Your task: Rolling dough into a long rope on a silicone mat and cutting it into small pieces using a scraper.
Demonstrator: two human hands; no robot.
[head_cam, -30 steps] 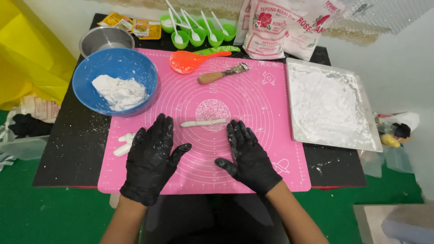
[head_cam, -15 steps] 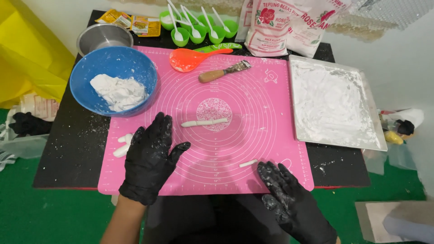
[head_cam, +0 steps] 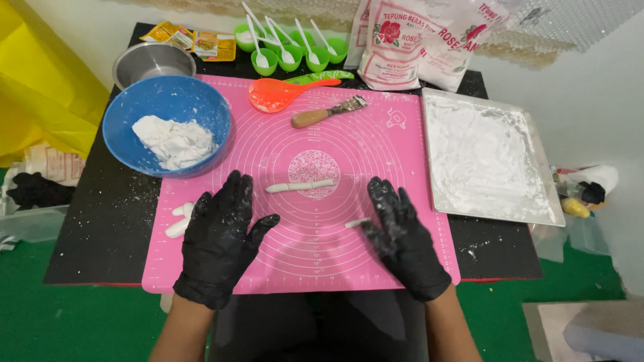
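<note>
Our right hand [head_cam: 401, 236] lies flat, fingers spread, thumb touching a short dough piece [head_cam: 356, 222] at its nine o'clock. The dough roll [head_cam: 299, 186] lies crosswise at eleven; left hand [head_cam: 221, 234] splayed, empty.

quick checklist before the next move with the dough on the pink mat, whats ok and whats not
1. Right hand on the small dough piece: ok, fingers touch it.
2. Left hand flat on the pink mat: ok, holds nothing.
3. Dough rope free at mat centre: ok.
4. Dough left in the blue bowl: ok.
5. Floured tray beside the mat: ok.
6. Gloves clean: not ok, dusted with flour.
</note>
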